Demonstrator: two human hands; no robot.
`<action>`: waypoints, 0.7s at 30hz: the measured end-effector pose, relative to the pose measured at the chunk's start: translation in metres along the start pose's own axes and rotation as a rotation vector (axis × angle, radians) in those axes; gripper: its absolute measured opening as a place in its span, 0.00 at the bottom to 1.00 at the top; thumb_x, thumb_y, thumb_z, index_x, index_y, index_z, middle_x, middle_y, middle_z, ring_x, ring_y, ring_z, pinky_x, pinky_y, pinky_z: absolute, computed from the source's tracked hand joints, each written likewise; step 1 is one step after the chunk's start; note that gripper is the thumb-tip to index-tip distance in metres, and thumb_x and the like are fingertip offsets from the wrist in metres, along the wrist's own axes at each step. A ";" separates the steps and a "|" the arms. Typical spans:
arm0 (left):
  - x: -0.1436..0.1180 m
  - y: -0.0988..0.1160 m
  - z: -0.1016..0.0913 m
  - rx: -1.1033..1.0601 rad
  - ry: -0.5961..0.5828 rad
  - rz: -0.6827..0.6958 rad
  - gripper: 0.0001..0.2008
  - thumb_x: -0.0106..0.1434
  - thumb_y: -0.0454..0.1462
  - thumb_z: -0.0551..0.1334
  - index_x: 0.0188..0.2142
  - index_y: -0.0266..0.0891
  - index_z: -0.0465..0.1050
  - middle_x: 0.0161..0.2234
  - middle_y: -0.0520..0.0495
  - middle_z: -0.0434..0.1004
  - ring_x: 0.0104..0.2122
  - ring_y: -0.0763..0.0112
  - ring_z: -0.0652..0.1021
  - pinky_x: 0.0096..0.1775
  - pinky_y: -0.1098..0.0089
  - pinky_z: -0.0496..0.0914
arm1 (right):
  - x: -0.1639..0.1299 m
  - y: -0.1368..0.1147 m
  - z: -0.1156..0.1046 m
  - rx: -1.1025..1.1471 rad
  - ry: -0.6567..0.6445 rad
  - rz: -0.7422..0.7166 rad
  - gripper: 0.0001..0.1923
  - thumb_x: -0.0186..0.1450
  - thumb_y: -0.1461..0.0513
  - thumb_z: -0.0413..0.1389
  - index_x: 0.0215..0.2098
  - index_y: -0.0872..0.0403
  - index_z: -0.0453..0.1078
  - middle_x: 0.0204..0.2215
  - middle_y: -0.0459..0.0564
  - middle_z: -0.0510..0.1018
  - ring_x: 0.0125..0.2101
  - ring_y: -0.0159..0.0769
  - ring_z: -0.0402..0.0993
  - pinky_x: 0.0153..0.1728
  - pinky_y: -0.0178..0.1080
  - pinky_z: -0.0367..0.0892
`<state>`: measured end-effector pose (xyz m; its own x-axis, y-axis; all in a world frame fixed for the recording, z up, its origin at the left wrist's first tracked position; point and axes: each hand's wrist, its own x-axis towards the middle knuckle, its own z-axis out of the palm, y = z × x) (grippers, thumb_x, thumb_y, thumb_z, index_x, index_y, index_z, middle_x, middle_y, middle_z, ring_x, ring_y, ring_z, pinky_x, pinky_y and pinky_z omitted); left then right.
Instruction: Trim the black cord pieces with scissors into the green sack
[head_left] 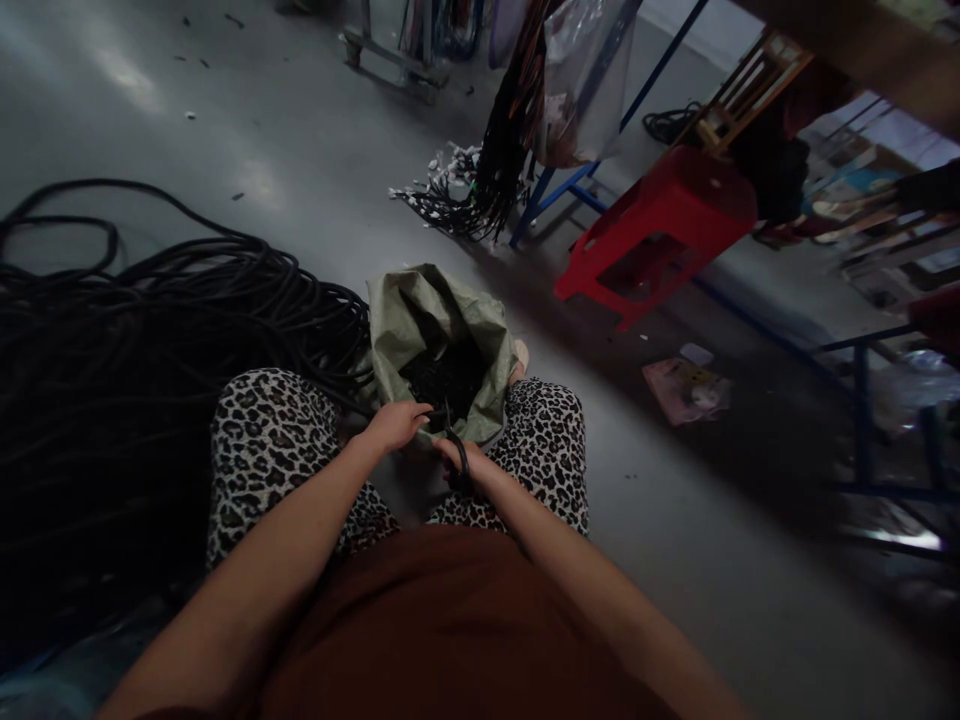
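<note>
My right hand (459, 458) is closed around the black handles of a pair of scissors (460, 455), whose blades point up toward the mouth of a sack. Close by on the left, my left hand (397, 424) pinches a black cable (427, 413) near the blades. Both hands are at the near rim of the green woven sack (397, 310), which stands open between my knees. Dark pieces (450, 375) lie inside it, too dim to make out singly. Whether the blades touch the cable cannot be seen.
A big heap of black cable (187, 300) covers the floor at left. Ahead hang bundled wires with white connectors (465, 195) beside a blue metal frame (574, 185). A red plastic stool (667, 225) stands at right, and a pink packet (682, 388) lies nearer. Beyond the stool, another person is partly visible.
</note>
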<state>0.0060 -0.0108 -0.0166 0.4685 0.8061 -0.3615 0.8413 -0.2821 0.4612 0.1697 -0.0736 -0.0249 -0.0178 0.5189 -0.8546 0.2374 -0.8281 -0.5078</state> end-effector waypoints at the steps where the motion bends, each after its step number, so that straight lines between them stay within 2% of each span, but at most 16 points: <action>1: 0.000 0.001 0.000 -0.006 -0.002 -0.002 0.18 0.63 0.41 0.52 0.50 0.46 0.70 0.44 0.49 0.77 0.43 0.67 0.75 0.44 0.72 0.66 | -0.002 -0.001 -0.001 -0.008 -0.019 -0.021 0.19 0.58 0.51 0.56 0.32 0.61 0.71 0.22 0.49 0.70 0.18 0.29 0.66 0.18 0.32 0.65; 7: -0.001 0.001 0.000 -0.007 -0.006 0.015 0.18 0.64 0.40 0.52 0.51 0.46 0.70 0.46 0.48 0.76 0.45 0.66 0.75 0.44 0.71 0.66 | 0.002 0.006 -0.004 -0.092 -0.021 -0.098 0.20 0.59 0.50 0.55 0.29 0.61 0.70 0.18 0.46 0.67 0.18 0.28 0.64 0.19 0.30 0.63; 10: 0.000 0.000 0.001 0.013 -0.007 0.016 0.18 0.63 0.40 0.52 0.52 0.46 0.69 0.46 0.47 0.76 0.45 0.66 0.75 0.44 0.71 0.66 | 0.008 0.009 -0.002 -0.073 0.017 -0.062 0.20 0.58 0.50 0.56 0.29 0.61 0.69 0.17 0.46 0.68 0.16 0.27 0.63 0.17 0.29 0.62; 15: 0.001 -0.001 0.002 0.001 0.007 0.024 0.18 0.64 0.40 0.52 0.51 0.46 0.70 0.45 0.47 0.76 0.45 0.66 0.75 0.44 0.71 0.66 | 0.005 0.004 -0.001 -0.090 0.024 -0.011 0.19 0.61 0.51 0.52 0.25 0.59 0.66 0.14 0.48 0.68 0.14 0.31 0.66 0.14 0.30 0.61; 21: 0.000 0.001 0.000 -0.029 0.013 0.017 0.18 0.64 0.41 0.51 0.51 0.45 0.70 0.45 0.47 0.76 0.44 0.67 0.75 0.44 0.71 0.66 | -0.005 -0.004 -0.002 -0.026 0.026 0.101 0.13 0.60 0.55 0.53 0.25 0.58 0.64 0.12 0.46 0.66 0.11 0.31 0.65 0.12 0.32 0.63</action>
<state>0.0074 -0.0111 -0.0165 0.4792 0.8078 -0.3432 0.8249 -0.2809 0.4906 0.1703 -0.0722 -0.0185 0.0329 0.4391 -0.8978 0.2621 -0.8707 -0.4162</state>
